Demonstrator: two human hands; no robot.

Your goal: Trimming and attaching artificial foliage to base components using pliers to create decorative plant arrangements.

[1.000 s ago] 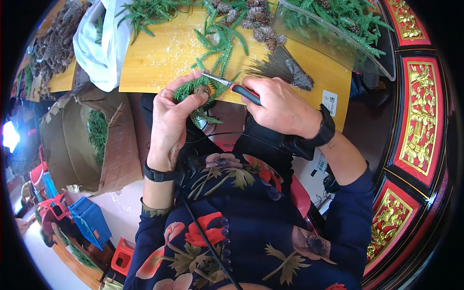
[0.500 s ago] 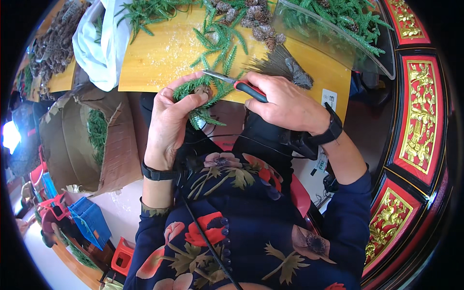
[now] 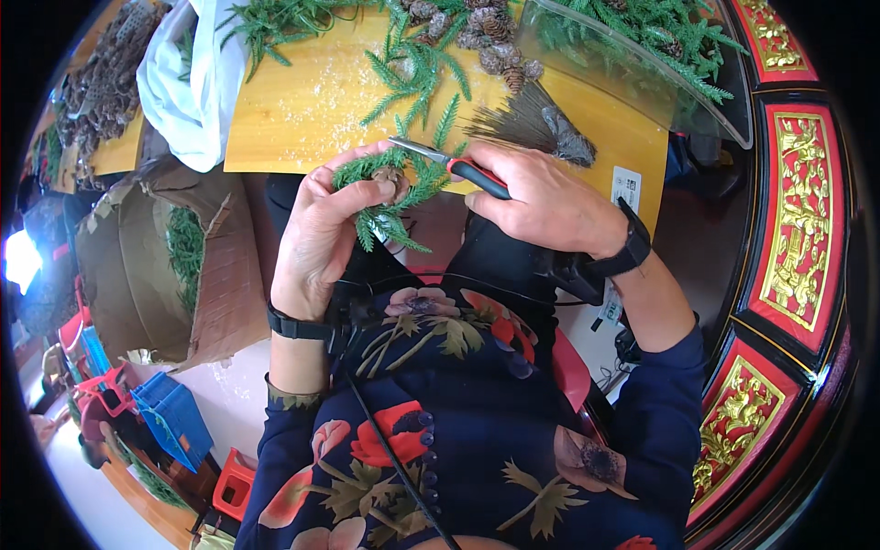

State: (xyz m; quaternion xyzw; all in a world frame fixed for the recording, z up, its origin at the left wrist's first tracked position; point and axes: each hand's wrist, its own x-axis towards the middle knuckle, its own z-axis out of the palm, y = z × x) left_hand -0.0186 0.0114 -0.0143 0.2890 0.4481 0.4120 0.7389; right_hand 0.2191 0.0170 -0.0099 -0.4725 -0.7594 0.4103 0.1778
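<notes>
My left hand [image 3: 323, 220] is closed on a green artificial pine sprig [image 3: 383, 225], its thumb pressing a brown pine cone [image 3: 395, 183] set among the needles. In my right hand [image 3: 555, 202] is a pair of pliers [image 3: 478, 176] with red and black handles, fingers wrapped round them. Their pointed metal jaws lie over the top of the sprig, close to my left fingertips. Whether the jaws grip anything cannot be made out. Beyond my hands, more green sprigs [image 3: 414, 78] lie on the yellow table [image 3: 302, 119].
Pine cones [image 3: 495, 41] and a bundle of dark wire stems [image 3: 550, 128] lie at the table's far side. A clear bin [image 3: 632, 64] of greenery stands far right, a white plastic bag [image 3: 188, 87] far left. An opened cardboard box [image 3: 137, 266] sits left, near blue crates [image 3: 174, 417].
The sprig has tilted slightly and its needles have shifted a little to the right. My right hand and the pliers have moved slightly right and down.
</notes>
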